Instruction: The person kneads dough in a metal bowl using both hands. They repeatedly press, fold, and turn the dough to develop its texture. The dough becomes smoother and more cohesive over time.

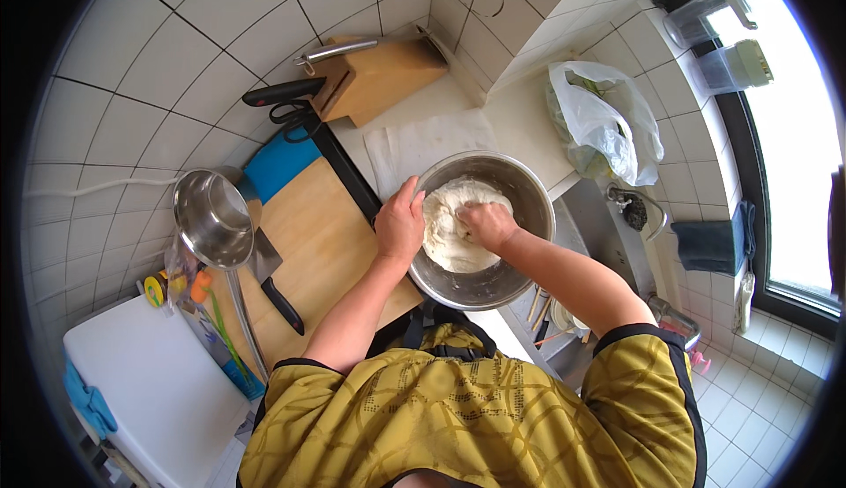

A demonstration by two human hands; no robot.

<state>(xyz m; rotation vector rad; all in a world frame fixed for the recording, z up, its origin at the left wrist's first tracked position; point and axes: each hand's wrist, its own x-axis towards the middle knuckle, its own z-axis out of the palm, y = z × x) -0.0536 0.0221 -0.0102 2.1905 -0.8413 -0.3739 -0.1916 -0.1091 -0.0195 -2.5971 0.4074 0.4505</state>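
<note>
A large stainless steel bowl (529,197) stands before me, with a mass of pale dough (456,250) inside it. My left hand (401,222) grips the bowl's left rim, thumb at the inner side and fingers outside. Inside the bowl, my right hand (488,225) presses into the dough with curled fingers; its fingertips are partly hidden in the dough. Some dough residue clings to the bowl's inner wall. Behind the bowl lies a pale cloth or sheet (429,138) on the counter.
Left of the bowl is a wooden cutting board (324,224) with a kitchen knife (281,303) and a steel saucepan (215,217). A knife block (383,75) with scissors (291,115) stands behind. Rightward are a plastic bag of greens (595,111) and a sink (601,237).
</note>
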